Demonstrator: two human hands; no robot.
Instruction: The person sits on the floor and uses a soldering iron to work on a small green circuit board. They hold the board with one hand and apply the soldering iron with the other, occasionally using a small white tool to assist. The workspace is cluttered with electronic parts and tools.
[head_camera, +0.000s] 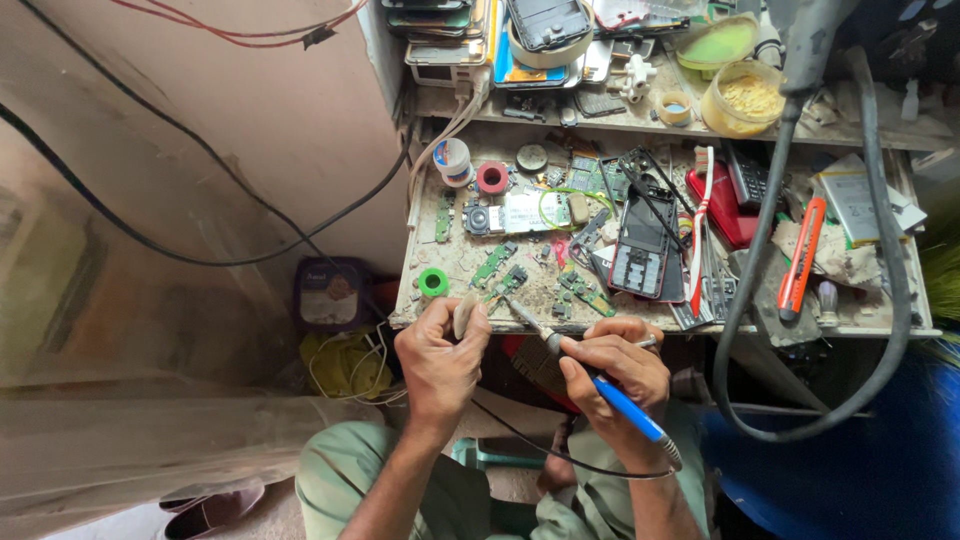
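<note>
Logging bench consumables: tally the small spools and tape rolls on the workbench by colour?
Green spool: 1
Red spool: 1
White-and-blue spool: 1
Tan tape roll: 1
Total: 4
The left hand is nearest the green spool; the right hand holds the blue-handled soldering iron. More may hide in the clutter.

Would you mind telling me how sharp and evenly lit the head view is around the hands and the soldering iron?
Head view: soft, even daylight, no harsh glare; left hand, right hand and blue-handled soldering iron are sharp; the plastic sheet at left is hazy; bench edge bows from wide-angle distortion; under the bench is dark.
</note>
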